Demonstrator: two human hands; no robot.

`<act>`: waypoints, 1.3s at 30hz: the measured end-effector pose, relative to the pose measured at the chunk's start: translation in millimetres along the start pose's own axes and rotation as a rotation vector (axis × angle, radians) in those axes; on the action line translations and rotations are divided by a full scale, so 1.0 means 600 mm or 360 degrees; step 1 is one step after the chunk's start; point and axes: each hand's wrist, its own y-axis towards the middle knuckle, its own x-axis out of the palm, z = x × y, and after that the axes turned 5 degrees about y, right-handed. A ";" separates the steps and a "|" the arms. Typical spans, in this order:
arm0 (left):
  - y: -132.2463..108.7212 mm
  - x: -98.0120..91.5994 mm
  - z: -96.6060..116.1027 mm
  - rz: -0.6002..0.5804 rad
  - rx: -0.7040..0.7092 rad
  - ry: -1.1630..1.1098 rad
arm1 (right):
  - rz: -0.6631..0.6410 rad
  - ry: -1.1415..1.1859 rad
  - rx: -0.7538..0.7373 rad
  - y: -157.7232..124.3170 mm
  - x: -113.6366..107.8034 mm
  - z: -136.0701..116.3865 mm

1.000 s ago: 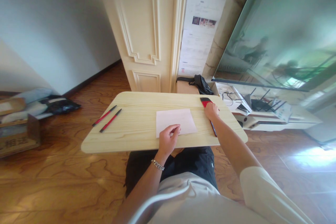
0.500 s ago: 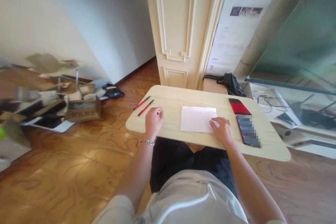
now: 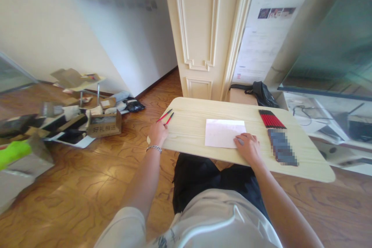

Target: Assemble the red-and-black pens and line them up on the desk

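My left hand (image 3: 158, 133) is at the left end of the pale table (image 3: 186, 139), over the lower ends of two red pens with black tips (image 3: 169, 118). Its fingers are mostly hidden, so its grip is unclear. A white sheet of paper (image 3: 221, 133) lies near the middle. On the paper's lower right corner rests my right hand (image 3: 247, 145), fingers curled around a small greyish thing I cannot make out. A row of several red and black pens (image 3: 271, 119) lies at the right, above a blurred phone (image 3: 281, 147).
Behind the table's right side, a black bag (image 3: 263, 93) sits by a box. Cables and papers lie on a low white cabinet (image 3: 325, 124) at the right. Cardboard boxes (image 3: 104, 124) and packages are strewn on the floor at the left.
My left hand has moved left from the open tabletop onto the two pens. My right hand has stayed at the paper's corner. The whole view has shifted slightly.
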 end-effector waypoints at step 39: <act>-0.215 0.029 0.292 -0.0316 0.0876 -0.0935 | -0.0010 0.0399 0.0168 0.033 -0.006 -0.048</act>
